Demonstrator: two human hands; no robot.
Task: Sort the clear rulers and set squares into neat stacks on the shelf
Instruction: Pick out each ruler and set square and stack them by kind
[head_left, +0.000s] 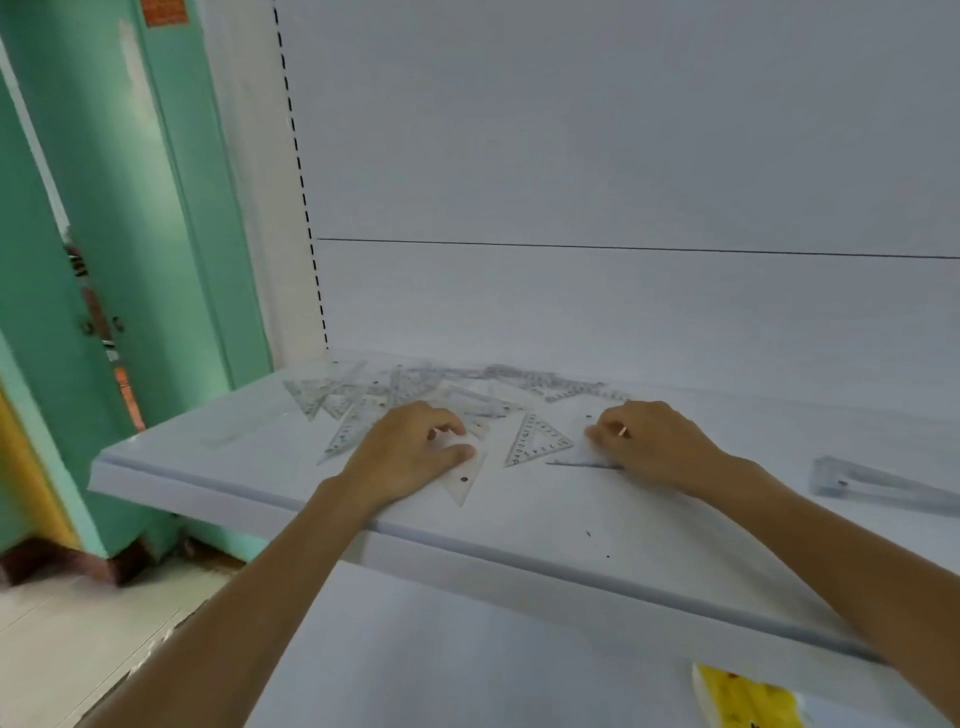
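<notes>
Across the middle of the frame I see the white shelf (545, 525), its front lip slanting from centre left down to lower right. A loose pile (415, 387) of clear rulers and set squares lies towards the back left. The left hand (410, 452), fingers curled, pinches the left set square (462, 480) close to the front lip. The right hand (654, 441) grips a corner of the right set square (584, 457). The middle set square (537, 441) lies flat between them. A stack (872, 486) sits at the right edge with bare shelf around it. At lower right, a yellow packet (748, 696) lies on the lower shelf (415, 649).
</notes>
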